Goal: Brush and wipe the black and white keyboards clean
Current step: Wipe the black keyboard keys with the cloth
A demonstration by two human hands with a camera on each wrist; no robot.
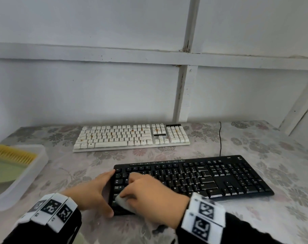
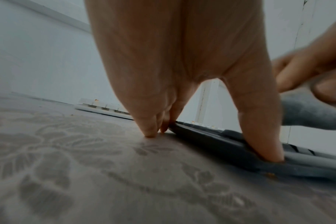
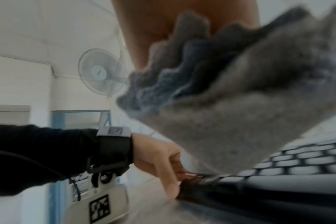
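Left hand (image 1: 95,192) braces with straight fingers; right hand (image 1: 149,196) presses down, fingers curled.

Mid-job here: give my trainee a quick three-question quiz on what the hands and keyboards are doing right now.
1. True or false: the right hand wipes the white keyboard.
2. What does the left hand do? A) lifts the brush B) steadies the black keyboard at its left end C) hangs idle
3. Which keyboard shows orange specks?

Key: 1. False: it presses a grey cloth onto the black keyboard. 2. B. 3. The white one.
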